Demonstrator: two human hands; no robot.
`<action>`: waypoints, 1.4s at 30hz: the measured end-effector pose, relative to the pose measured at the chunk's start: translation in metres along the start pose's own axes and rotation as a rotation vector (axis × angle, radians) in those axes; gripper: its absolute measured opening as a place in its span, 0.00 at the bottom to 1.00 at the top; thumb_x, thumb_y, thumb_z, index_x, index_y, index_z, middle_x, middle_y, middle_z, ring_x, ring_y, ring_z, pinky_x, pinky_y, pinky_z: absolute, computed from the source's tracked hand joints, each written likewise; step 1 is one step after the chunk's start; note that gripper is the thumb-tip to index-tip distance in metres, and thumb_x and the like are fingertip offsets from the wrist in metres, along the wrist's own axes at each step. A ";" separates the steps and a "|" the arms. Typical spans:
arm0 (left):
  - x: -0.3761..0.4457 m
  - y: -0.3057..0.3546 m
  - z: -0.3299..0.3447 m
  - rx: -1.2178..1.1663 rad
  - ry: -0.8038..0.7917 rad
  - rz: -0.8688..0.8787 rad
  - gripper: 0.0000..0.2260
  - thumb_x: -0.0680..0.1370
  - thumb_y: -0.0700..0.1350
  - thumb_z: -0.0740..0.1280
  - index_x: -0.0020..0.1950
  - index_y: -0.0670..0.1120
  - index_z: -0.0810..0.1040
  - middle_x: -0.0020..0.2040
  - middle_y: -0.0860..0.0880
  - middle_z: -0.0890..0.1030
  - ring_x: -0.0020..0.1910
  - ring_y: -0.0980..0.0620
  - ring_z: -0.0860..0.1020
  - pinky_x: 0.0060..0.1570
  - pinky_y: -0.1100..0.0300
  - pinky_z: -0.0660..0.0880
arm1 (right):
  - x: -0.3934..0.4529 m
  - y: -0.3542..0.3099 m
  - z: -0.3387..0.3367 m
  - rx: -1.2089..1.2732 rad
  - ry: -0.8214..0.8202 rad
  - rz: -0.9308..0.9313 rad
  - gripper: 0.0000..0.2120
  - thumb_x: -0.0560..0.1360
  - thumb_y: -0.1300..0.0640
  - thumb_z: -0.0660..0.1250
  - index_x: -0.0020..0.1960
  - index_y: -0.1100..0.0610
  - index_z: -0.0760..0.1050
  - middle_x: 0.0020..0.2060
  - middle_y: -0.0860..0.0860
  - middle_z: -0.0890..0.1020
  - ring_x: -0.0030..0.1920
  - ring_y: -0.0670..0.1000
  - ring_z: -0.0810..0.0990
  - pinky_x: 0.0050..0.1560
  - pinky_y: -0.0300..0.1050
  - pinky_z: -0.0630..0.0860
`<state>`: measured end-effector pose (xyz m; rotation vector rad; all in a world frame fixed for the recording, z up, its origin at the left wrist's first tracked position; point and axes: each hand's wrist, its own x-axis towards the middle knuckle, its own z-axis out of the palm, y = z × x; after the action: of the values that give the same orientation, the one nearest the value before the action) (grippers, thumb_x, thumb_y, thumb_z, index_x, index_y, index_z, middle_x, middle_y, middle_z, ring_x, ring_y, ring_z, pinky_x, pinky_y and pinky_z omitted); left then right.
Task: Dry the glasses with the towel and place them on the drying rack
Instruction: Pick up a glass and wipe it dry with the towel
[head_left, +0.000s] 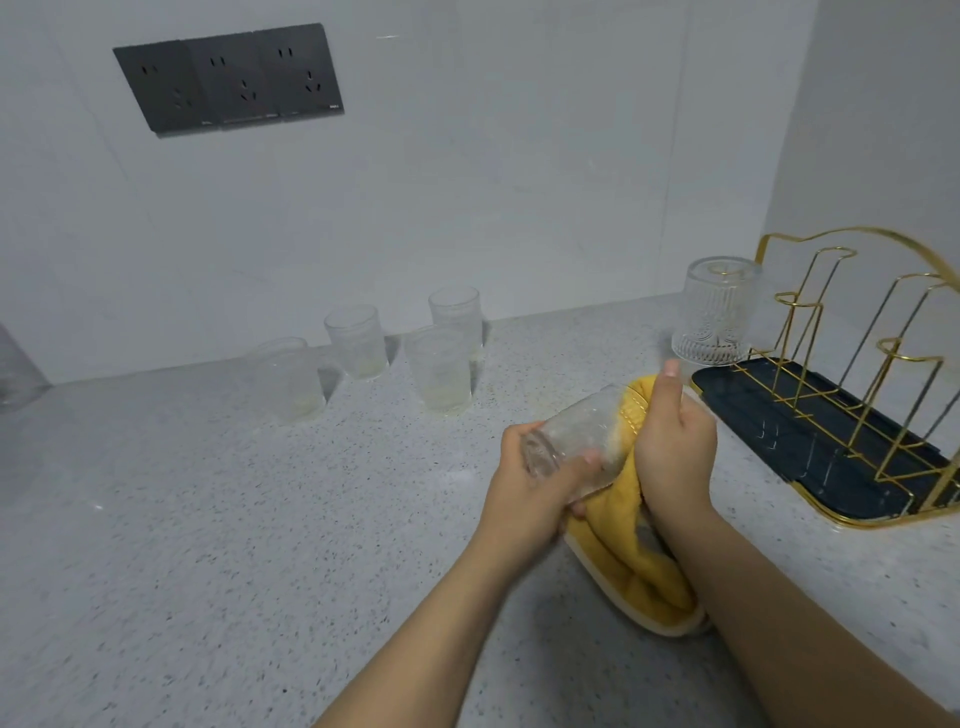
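My left hand (535, 486) grips a clear glass (576, 434) by its base, holding it on its side above the counter. My right hand (672, 441) presses a yellow towel (631, 564) against the glass's open end, and the towel hangs down under both hands. Several more clear glasses (441, 369) stand upright near the back wall. One ribbed glass (714, 312) sits upside down on a peg of the gold wire drying rack (883, 364), which stands at the right on a dark tray (789, 431).
The speckled grey counter (234, 519) meets white walls behind and at the right corner. A dark socket panel (228, 78) is on the back wall. A blurred clear object (15, 364) shows at the far left edge.
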<state>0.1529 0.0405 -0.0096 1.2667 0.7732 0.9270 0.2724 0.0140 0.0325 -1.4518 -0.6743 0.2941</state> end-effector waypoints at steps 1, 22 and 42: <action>-0.001 0.006 0.000 -0.067 -0.008 -0.081 0.29 0.67 0.61 0.73 0.60 0.45 0.71 0.40 0.43 0.81 0.29 0.50 0.78 0.27 0.59 0.72 | -0.002 0.001 0.001 -0.004 -0.011 -0.043 0.25 0.80 0.45 0.53 0.28 0.54 0.57 0.23 0.50 0.61 0.25 0.45 0.61 0.27 0.42 0.59; -0.002 0.016 -0.005 -0.299 -0.176 -0.461 0.29 0.78 0.67 0.53 0.48 0.43 0.77 0.33 0.43 0.76 0.19 0.56 0.67 0.17 0.69 0.59 | -0.007 0.002 0.003 0.020 -0.046 -0.227 0.24 0.80 0.50 0.57 0.26 0.54 0.59 0.22 0.50 0.63 0.23 0.45 0.63 0.24 0.37 0.58; -0.004 0.017 -0.002 -0.052 -0.099 -0.304 0.27 0.75 0.70 0.56 0.53 0.47 0.77 0.37 0.44 0.80 0.26 0.53 0.74 0.27 0.63 0.66 | -0.003 0.000 0.001 0.053 0.005 -0.143 0.23 0.80 0.50 0.57 0.27 0.54 0.60 0.22 0.49 0.63 0.22 0.43 0.64 0.23 0.34 0.59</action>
<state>0.1473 0.0389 0.0068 1.1043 0.8304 0.6300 0.2698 0.0132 0.0317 -1.3458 -0.7573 0.1957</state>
